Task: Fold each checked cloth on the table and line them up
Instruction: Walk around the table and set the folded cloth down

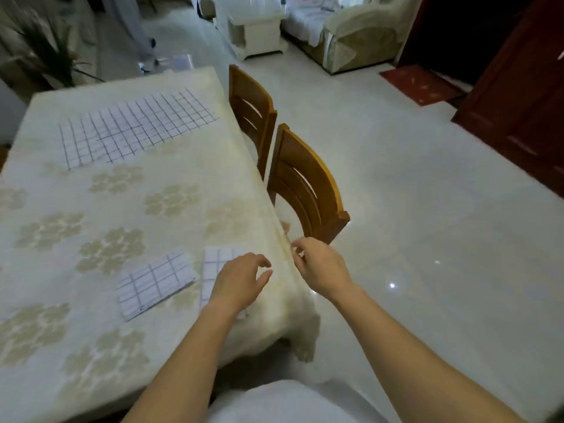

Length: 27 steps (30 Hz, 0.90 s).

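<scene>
At the near right corner of the table (171,166), toward five o'clock of its top, two folded checked cloths lie side by side: the left folded cloth (155,282) sits slanted and in full sight, while the right folded cloth (218,264) is largely hidden under the left hand (241,280), so its near edge and full outline cannot be made out. Up at eleven o'clock on the tabletop, well apart from these, the unfolded cloths (134,126) lie flat and overlapping; the picture is soft there and I cannot tell how many sheets make up that patch. The left hand hovers over the right folded cloth with fingers loosely spread and curled, gripping nothing; whether its palm touches the cloth is unclear. The right hand (320,267) hangs past the table's right edge at three o'clock of the left hand, fingers bent and apart, empty. Both forearms run in from the bottom edge, where they are cut off. A cream tablecloth with pale flower prints covers the table and droops at the near corner. Two wooden chairs (305,184) stand tucked against the right edge, seats hidden beneath the tabletop. Farther off, at twelve to one o'clock, a sofa (357,32) is cut off by the top edge, and a dark red door (518,96) by the right edge
</scene>
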Tool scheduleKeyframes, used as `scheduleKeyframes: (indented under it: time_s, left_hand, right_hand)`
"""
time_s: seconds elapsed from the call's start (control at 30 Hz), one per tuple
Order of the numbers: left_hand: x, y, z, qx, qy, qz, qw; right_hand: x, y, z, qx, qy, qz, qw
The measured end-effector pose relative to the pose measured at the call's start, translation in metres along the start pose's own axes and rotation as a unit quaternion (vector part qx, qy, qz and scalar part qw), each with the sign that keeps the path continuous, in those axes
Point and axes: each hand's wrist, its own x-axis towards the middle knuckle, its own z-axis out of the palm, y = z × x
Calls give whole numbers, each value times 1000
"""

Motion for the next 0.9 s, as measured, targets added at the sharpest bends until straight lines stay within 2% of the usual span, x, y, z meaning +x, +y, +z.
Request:
scheduleKeyframes:
  time_s: [0.07,0.2,0.4,0.6,0.77,0.9]
  left_hand:
    - [17,39,3,-21,-29,24,999]
    - [48,98,-1,-20,-47,78,996]
    - [101,148,7,-44,-5,81,996]
    - [185,211,26,-75,0,145,987]
    - [277,269,41,-31,-46,181,982]
    - [326,294,44,30,-66,178,981]
  right_hand:
    - [-9,38,-33,-17,7,24,1000]
    - [-17,99,-77,-33,76,37,996]
    - [1,156,-111,-53,99,15,994]
    - [41,238,-158,-96,103,36,989]
    - [96,297,-210,-121,86,61,987]
    - [136,337,-233,-126,94,75,985]
